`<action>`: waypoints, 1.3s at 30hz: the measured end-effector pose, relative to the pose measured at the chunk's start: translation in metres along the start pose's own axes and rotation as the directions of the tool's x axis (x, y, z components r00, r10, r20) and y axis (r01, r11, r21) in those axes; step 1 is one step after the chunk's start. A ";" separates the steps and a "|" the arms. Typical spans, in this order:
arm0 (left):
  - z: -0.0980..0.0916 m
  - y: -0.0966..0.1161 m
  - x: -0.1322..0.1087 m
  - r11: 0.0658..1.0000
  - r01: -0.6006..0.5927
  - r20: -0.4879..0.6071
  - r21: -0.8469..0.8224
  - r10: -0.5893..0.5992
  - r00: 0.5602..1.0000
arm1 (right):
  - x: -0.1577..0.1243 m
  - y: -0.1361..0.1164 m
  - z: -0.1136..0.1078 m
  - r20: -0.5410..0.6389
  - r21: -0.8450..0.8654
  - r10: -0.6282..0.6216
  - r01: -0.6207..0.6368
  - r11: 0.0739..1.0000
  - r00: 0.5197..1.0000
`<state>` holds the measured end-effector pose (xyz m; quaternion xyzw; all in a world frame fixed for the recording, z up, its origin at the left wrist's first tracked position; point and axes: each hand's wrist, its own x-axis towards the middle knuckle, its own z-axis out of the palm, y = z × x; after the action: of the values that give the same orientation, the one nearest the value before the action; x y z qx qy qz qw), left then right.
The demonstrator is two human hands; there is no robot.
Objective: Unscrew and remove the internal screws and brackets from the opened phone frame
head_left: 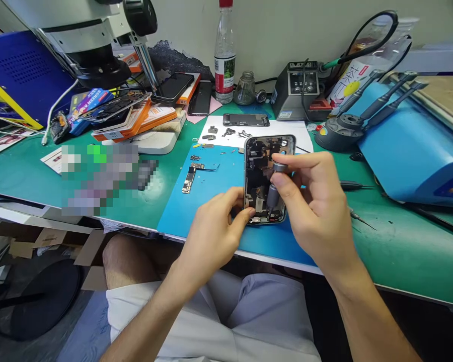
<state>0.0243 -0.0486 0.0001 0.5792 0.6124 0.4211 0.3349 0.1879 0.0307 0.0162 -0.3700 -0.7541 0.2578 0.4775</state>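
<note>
An opened phone housing [258,188] is tilted up at the front of the blue mat [219,186], its inside facing me. My left hand [221,226] pinches its lower left edge between thumb and fingers. In my right hand [313,206] is a grey screwdriver [273,195], its top between thumb and index finger. The screwdriver's tip points down at the bottom end of the housing; whether it touches a screw is too small to tell. A logic board [189,180] lies on the mat to the left, with small parts around it.
Behind the housing, a white sheet [211,123] carries a phone battery [246,119] and small parts. A screwdriver stand [342,131] is at right, beside a blue machine [419,156]. A microscope [98,55] overhangs stacked boxes and phones at left. A bottle [224,55] stands at the back.
</note>
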 end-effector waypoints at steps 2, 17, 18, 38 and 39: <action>0.000 0.000 0.000 1.000 -0.007 -0.004 0.003 0.007 1.000 | -0.001 0.000 0.000 -0.027 0.007 0.016 -0.015 1.000 1.000; 0.003 0.001 0.000 0.996 0.034 -0.028 -0.084 -0.037 0.999 | 0.000 0.000 -0.005 -0.134 0.144 0.122 -0.102 0.984 0.983; 0.004 0.001 0.000 0.995 0.032 -0.030 -0.099 -0.035 0.999 | 0.000 0.001 -0.010 -0.196 0.141 0.144 -0.117 0.983 0.970; -0.074 -0.008 -0.026 0.731 -0.089 -0.292 -0.676 -0.155 0.944 | -0.003 -0.013 0.013 0.126 0.227 0.247 -0.270 0.936 0.961; -0.072 -0.008 -0.025 0.725 -0.078 -0.287 -0.685 -0.170 0.943 | -0.003 -0.014 0.018 0.146 0.230 0.244 -0.272 0.934 0.959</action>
<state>-0.0411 -0.0824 0.0207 0.3193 0.4739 0.7000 0.4284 0.1680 0.0188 0.0178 -0.3879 -0.6871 0.4312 0.4375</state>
